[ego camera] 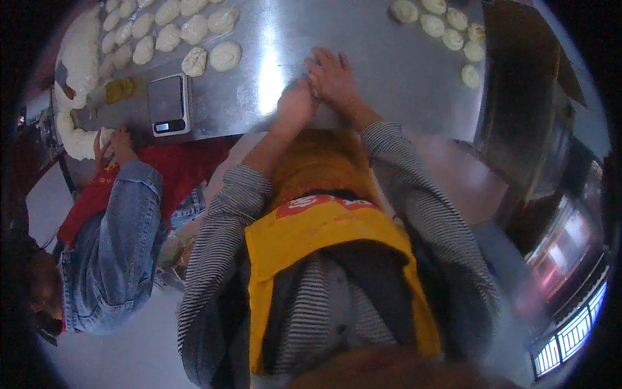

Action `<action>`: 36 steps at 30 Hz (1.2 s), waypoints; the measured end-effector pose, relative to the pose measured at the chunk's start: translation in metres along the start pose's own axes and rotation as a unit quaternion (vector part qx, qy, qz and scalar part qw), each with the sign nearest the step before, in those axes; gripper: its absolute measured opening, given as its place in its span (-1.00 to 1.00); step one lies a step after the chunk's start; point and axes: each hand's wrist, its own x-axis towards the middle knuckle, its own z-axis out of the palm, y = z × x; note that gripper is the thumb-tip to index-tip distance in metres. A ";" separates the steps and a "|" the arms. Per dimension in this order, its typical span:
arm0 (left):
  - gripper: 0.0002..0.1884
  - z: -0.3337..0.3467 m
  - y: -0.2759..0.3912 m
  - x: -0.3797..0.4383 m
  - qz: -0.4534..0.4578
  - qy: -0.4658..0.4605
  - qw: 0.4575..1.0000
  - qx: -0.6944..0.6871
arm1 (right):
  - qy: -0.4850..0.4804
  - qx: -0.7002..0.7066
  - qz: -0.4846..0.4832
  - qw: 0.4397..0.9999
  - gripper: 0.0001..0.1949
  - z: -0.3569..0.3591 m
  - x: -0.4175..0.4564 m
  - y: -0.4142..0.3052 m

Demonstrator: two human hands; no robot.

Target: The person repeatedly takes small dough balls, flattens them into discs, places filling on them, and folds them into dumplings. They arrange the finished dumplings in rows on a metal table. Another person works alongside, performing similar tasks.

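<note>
Both my hands meet above the metal table (369, 92), near its front edge. My left hand (295, 104) is curled, its fingertips touching or close to my right hand; whether it holds anything is hidden. My right hand (335, 80) has its fingers spread, and nothing shows between them, though its palm is out of sight. Several flattened dough pieces lie at the upper left, the nearest being a round one (225, 56) and a rougher one (194, 61). More dough rounds (432, 26) sit at the upper right.
A digital kitchen scale (166, 99) stands left of my hands. A container of yellow contents (119, 91) is beside it. At the far left, a co-worker in a denim jacket (116, 243) handles part of a large dough mass (77, 141). Dark equipment (517, 97) stands beyond the table's right edge.
</note>
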 end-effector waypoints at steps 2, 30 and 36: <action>-0.73 -0.009 -0.010 -0.008 0.008 -0.012 0.999 0.034 | -0.034 -0.036 0.039 0.998 -0.60 -0.001 0.001 0.001; -0.60 -0.058 -0.018 -0.045 0.017 -0.168 0.984 -0.059 | -0.053 0.361 0.058 0.929 -0.69 -0.008 -0.015 0.040; -0.59 -0.065 -0.008 -0.005 0.081 -0.136 0.984 -0.081 | 0.019 0.651 0.354 0.671 -0.42 -0.109 -0.056 0.176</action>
